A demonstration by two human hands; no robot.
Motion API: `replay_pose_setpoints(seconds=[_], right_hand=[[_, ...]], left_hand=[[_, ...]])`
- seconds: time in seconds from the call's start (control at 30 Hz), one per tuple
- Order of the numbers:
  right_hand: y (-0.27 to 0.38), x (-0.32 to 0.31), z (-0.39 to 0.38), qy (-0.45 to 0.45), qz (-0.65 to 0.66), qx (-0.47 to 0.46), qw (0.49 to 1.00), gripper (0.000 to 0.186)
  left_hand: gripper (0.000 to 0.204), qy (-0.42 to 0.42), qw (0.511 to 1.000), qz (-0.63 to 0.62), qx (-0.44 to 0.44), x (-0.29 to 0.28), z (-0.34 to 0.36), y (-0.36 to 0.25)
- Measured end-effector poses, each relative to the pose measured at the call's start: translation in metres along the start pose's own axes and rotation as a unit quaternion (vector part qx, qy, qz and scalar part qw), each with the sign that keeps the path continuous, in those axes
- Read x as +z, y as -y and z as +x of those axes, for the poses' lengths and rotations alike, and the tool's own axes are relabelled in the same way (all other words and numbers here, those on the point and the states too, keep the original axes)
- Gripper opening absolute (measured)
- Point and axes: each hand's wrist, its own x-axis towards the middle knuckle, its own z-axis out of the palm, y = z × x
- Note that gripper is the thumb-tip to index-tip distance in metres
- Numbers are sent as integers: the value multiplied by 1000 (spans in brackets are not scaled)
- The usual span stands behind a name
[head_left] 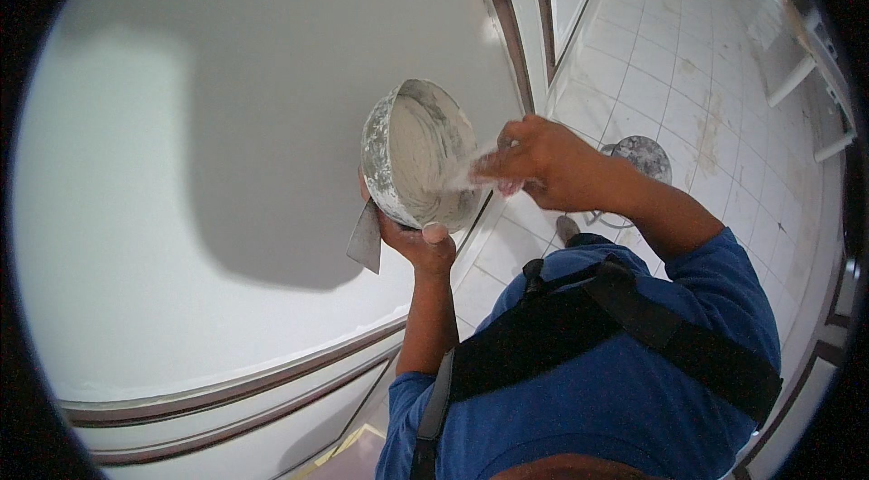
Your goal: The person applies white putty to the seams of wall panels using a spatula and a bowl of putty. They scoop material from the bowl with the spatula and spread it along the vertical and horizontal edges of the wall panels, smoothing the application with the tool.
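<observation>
A smooth white wall [118,208] with dark brown trim [244,390] meets a floor [665,54] of pale, stained square tiles. Close to the wall, the left hand [421,243] grips a round, deep bowl [378,163] from below, its outside crusted with white smears. Inside lies a thick, beige-grey paste [415,154], swirled and streaked. A flat, flaring scraper blade [365,243] juts beside that hand. The right hand [525,163] is at the bowl's right side, fingers bent; blur hides whether it holds anything.
</observation>
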Motion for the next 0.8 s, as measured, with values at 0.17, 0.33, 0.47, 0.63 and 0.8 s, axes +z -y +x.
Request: replay_pose_setpoints(seconds=[0.17,0.33,0.47,0.63,0.8], right_hand=[[-10,-14,17,-67,-33,80,994,50],[9,-6,4,45,4,54,998,47],[-7,-9,8,11,-23,8,1000,45],[-2,-20,14,-9,59,95,994,37],[-2,-20,11,82,131,113,981,31]], left_hand=[[122,19,999,17,30,5,3,-18],[127,10,999,33,10,1,2,-15],[128,18,1000,15,15,3,4,-19],[129,28,998,16,56,6,11,-26],[128,12,999,18,41,2,6,-14]])
